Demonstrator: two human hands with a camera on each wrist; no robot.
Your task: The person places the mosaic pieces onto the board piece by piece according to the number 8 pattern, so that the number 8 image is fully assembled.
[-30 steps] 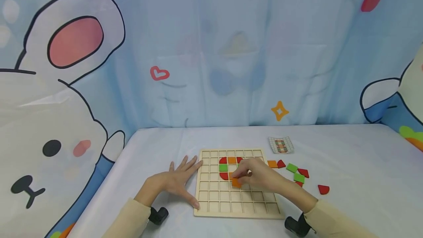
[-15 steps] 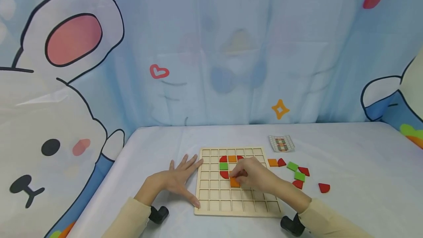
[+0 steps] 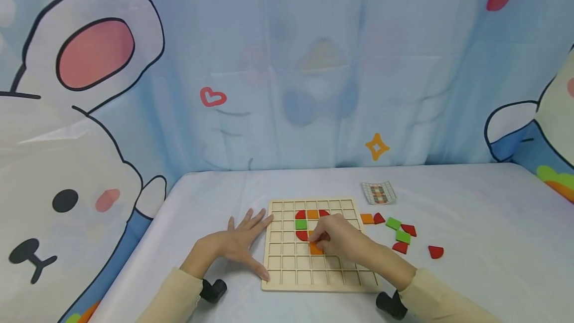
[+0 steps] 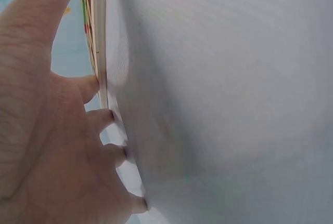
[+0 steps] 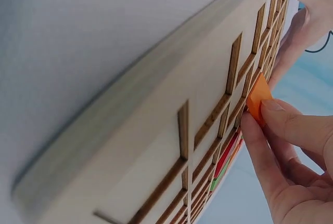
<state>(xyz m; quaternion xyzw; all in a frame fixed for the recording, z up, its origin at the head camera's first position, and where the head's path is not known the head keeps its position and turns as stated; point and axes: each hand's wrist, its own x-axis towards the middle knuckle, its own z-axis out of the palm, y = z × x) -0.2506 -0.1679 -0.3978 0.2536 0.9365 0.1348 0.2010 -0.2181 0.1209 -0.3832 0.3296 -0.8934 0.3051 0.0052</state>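
My right hand point(image 3: 343, 237) pinches an orange square tile point(image 5: 258, 98) between thumb and fingers. It stands low at the grid of the wooden board point(image 3: 291, 263), just in front of the laid tiles. My left hand point(image 3: 239, 242) lies spread at the board's left side, thumb near the front corner and fingertips at the edge. On the board are a red rounded tile point(image 3: 300, 215), an orange tile point(image 3: 312, 214), another red tile point(image 3: 324, 213), a green tile point(image 3: 301, 224) and a lower red tile point(image 3: 302, 236). The right hand hides the cells behind it.
Right of the board lie loose tiles: an orange square point(image 3: 367, 219), green squares point(image 3: 393, 223) and several red rounded pieces point(image 3: 436, 251). A small card with a printed coloured grid pattern point(image 3: 379, 193) lies behind them. A white cloth point(image 3: 224, 188) covers the table, with a printed curtain point(image 3: 314, 138) behind.
The orange tile in my right hand has shifted slightly and now sits straighter to the grid lines. A red loose piece beside the wrist shows more. The left hand stays in place.
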